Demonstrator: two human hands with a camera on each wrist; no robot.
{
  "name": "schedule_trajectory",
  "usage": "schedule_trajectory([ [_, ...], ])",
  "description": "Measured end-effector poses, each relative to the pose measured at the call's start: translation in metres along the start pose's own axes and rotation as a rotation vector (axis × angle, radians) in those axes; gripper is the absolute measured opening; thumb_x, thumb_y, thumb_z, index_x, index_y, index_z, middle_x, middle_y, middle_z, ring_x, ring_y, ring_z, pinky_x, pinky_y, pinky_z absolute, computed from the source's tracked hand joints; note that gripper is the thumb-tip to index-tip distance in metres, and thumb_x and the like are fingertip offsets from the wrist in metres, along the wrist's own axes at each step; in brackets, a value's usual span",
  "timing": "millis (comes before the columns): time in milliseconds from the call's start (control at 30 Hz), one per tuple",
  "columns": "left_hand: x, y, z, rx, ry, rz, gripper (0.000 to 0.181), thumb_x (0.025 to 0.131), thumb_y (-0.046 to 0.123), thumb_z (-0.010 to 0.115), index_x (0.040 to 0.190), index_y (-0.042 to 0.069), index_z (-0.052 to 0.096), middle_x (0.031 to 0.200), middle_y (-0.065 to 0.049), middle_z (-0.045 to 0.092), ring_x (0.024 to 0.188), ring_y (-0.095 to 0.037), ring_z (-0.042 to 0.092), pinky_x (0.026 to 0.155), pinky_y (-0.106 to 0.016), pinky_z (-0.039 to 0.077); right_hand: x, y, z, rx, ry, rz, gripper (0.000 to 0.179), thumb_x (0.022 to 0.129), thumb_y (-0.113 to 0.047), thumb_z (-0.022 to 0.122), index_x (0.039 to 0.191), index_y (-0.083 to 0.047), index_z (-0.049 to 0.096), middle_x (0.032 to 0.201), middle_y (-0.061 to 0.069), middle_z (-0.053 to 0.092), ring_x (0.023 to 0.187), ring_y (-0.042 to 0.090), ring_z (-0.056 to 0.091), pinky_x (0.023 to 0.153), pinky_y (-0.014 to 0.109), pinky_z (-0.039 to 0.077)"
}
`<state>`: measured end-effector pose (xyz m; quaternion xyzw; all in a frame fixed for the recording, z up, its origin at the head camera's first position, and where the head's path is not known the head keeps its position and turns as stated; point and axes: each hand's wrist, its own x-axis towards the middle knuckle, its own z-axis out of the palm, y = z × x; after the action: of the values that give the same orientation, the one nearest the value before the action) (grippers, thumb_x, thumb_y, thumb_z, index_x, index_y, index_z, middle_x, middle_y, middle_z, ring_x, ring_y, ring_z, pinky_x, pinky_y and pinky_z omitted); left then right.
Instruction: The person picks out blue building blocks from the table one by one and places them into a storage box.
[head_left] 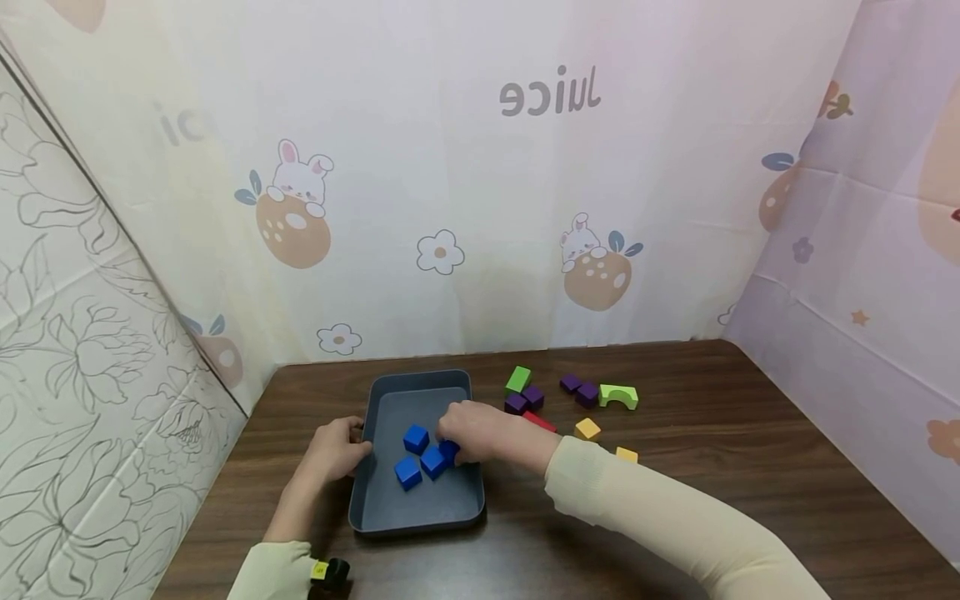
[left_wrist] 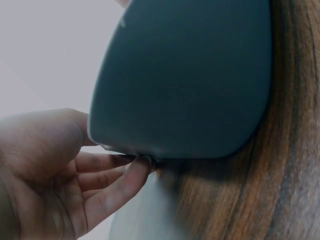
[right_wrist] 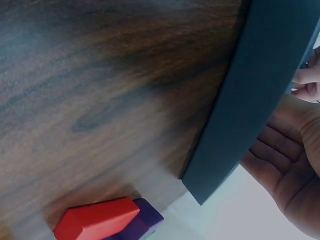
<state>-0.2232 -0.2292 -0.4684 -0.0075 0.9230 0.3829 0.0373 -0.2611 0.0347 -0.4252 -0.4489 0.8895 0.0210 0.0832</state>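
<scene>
A dark grey tray (head_left: 420, 508) lies on the table, with several blue cubes (head_left: 408, 472) in it. My left hand (head_left: 336, 450) holds the tray's left side. In the left wrist view, the thumb of the left hand (left_wrist: 75, 170) is at the rim and its fingers lie along the outside of the wall. Reaching over the right wall, my right hand (head_left: 476, 432) grips a blue cube (head_left: 448, 450), which it partly covers, close beside another cube. The fingertips of the right hand (right_wrist: 287, 155) are hidden behind the tray wall in the right wrist view.
Right of the tray lie a green block (head_left: 517, 380), several purple cubes (head_left: 587, 394), a light green arch (head_left: 618, 395), a red block (head_left: 538, 422) and yellow blocks (head_left: 587, 429). A printed curtain (head_left: 480, 167) hangs behind the wooden table (head_left: 750, 450).
</scene>
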Motion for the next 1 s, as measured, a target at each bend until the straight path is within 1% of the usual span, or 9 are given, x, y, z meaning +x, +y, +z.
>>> schedule_trajectory([
  [333, 0.001, 0.001, 0.000, 0.006, 0.002, 0.003, 0.046, 0.095, 0.004, 0.068, 0.136, -0.014, 0.059, 0.095, -0.014, 0.073, 0.067, -0.020, 0.071, 0.058, -0.037, 0.065, -0.011, 0.005, -0.015, 0.053, 0.033, -0.010, 0.040, 0.091, -0.026, 0.086, 0.127, -0.012, 0.078, 0.116, 0.001, 0.078, 0.095, 0.007, 0.074, 0.083, 0.023, 0.063],
  [500, 0.000, 0.001, 0.000, 0.006, -0.002, 0.003, 0.046, 0.096, 0.004, 0.068, 0.138, -0.014, 0.058, 0.097, -0.015, 0.073, 0.069, -0.020, 0.071, 0.058, -0.037, 0.065, -0.019, 0.008, -0.019, 0.069, 0.059, -0.023, 0.040, 0.091, -0.026, 0.086, 0.127, -0.010, 0.078, 0.116, 0.002, 0.078, 0.097, 0.007, 0.073, 0.085, 0.024, 0.062],
  [700, 0.000, 0.001, 0.000, 0.004, 0.000, 0.004, 0.047, 0.096, 0.003, 0.069, 0.137, -0.015, 0.058, 0.098, -0.017, 0.074, 0.069, -0.021, 0.071, 0.058, -0.037, 0.065, -0.032, 0.008, -0.024, 0.089, 0.096, -0.019, 0.041, 0.093, -0.032, 0.084, 0.127, -0.009, 0.077, 0.118, 0.004, 0.078, 0.097, 0.007, 0.072, 0.087, 0.026, 0.062],
  [1000, 0.000, 0.000, 0.000, 0.013, 0.001, 0.002, 0.046, 0.096, 0.004, 0.069, 0.137, -0.015, 0.058, 0.095, -0.014, 0.072, 0.068, -0.019, 0.069, 0.058, -0.037, 0.064, -0.050, 0.009, -0.021, 0.140, 0.176, 0.002, 0.043, 0.095, -0.035, 0.081, 0.129, -0.010, 0.076, 0.124, 0.005, 0.076, 0.107, 0.013, 0.073, 0.091, 0.027, 0.062],
])
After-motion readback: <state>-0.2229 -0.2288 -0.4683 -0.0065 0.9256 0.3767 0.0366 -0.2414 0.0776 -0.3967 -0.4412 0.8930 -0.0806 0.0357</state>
